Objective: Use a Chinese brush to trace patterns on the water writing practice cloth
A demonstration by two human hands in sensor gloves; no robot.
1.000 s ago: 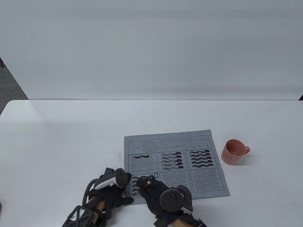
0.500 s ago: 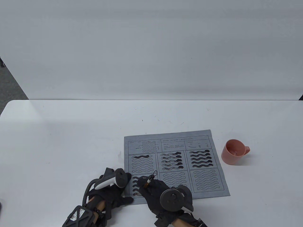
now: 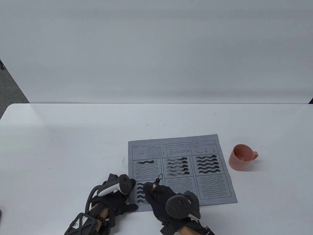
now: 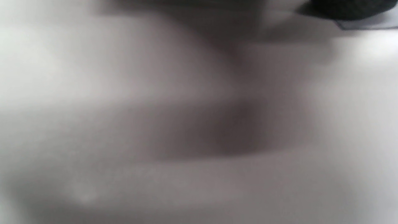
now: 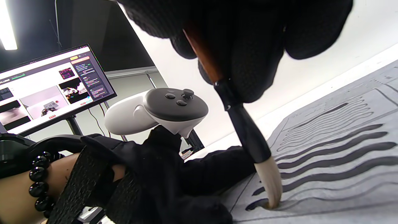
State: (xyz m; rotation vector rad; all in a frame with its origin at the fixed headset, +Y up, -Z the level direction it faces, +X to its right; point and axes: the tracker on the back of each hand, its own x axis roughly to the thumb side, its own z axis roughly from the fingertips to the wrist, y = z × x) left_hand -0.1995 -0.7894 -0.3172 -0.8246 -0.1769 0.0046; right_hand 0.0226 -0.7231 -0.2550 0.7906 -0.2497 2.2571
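Note:
A grey water writing cloth (image 3: 210, 171) with boxes of wavy line patterns lies on the white table. Several waves in the upper boxes and the bottom-left box are dark and wet. My right hand (image 3: 159, 195) grips a Chinese brush (image 3: 154, 187) over the bottom-left box. In the right wrist view the brush (image 5: 242, 124) has its pale tip (image 5: 271, 186) bent on the cloth (image 5: 342, 149) at the left end of the lowest wave. My left hand (image 3: 117, 195) rests flat on the table and presses the cloth's left edge; it shows in the right wrist view (image 5: 174, 177) too.
A pink cup (image 3: 240, 157) stands on the table right of the cloth. A monitor (image 5: 53, 84) stands off the table to the left. The left wrist view is a blur of the table surface.
The top of the brush has tipped a little up and to the right. Both hands stay where they were.

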